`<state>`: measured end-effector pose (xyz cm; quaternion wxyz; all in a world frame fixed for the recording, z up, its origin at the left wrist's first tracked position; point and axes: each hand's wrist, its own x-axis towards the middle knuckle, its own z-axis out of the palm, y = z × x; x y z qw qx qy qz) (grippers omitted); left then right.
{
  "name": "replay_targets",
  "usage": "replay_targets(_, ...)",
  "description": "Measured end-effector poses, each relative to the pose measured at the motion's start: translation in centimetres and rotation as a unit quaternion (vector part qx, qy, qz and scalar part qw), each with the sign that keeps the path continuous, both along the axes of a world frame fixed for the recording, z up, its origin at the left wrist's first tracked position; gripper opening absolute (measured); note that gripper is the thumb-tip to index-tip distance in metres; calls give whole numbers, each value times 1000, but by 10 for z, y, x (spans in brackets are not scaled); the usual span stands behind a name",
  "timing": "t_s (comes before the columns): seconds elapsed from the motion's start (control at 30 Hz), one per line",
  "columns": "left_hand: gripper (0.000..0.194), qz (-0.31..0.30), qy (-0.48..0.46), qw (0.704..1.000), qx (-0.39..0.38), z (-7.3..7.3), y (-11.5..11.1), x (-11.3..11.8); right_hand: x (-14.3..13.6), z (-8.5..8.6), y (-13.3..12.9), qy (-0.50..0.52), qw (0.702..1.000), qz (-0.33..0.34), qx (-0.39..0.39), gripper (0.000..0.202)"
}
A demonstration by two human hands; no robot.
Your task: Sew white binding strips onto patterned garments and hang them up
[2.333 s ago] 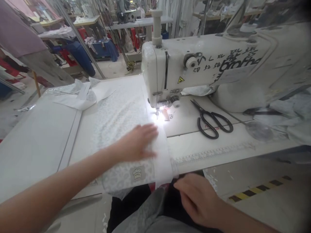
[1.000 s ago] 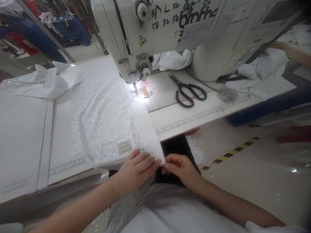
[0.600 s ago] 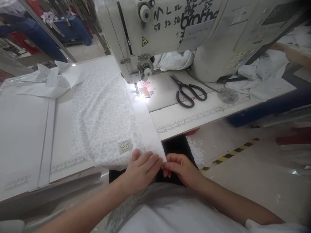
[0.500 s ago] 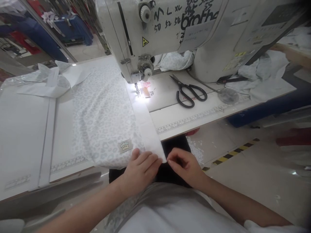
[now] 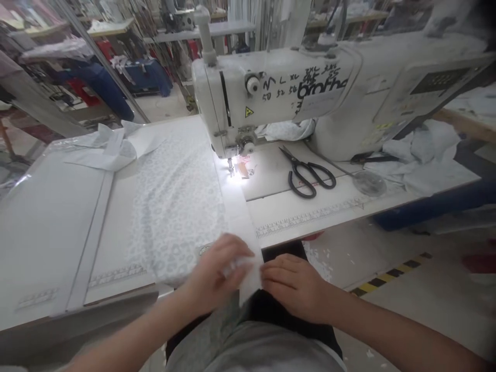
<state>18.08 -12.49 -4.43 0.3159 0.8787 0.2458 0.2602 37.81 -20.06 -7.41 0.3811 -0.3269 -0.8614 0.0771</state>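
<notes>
A leopard-print cloth [image 5: 178,206] lies on the sewing table, a plain white band [image 5: 241,212] running along its right side from under the lit needle to the table's front edge. My left hand [image 5: 219,271], somewhat blurred, is curled over the near end of the cloth, thumb and fingers bent around its edge and partly covering a small label [image 5: 204,250]. On the other side of the band, my right hand [image 5: 296,284] pinches its edge with fingers together. The presser foot [image 5: 231,168] of the sewing machine [image 5: 271,90] rests at the band's far part.
Black scissors [image 5: 310,178] lie right of the needle. Farther right are a round clear dish [image 5: 369,183] and crumpled cloth [image 5: 430,155]. Loose white strips [image 5: 112,155] lie at the left back. A printed ruler [image 5: 310,214] follows the front edge.
The view has tilted up, showing more of the workshop. My left hand has gone from lying flat to curling at the band, whose near end is now lifted. My right hand has closed on its edge.
</notes>
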Motion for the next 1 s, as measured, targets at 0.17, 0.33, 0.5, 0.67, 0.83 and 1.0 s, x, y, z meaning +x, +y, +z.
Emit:
replay_targets(0.17,29,58,112,991,35,0,36,-16,-4,17,3,3,997,15,-69,19)
replay_targets(0.33,44,1,234,968,88,0,36,-20,-9,16,8,-6,997,17,-76,20)
replay_targets(0.5,46,0,255,961,110,0,64,-20,-12,14,29,-20,998,-5,-63,20)
replay_targets(0.67,39,-11,245,961,126,0,80,-15,-13,15,60,-40,998,-12,-44,23)
replay_targets(0.83,34,51,218,972,68,-7,58,-4,-10,14,87,-61,997,-24,-34,26)
replay_targets(1.0,36,51,210,973,79,-10,81,-8,-7,16,112,-65,997,-33,-20,25)
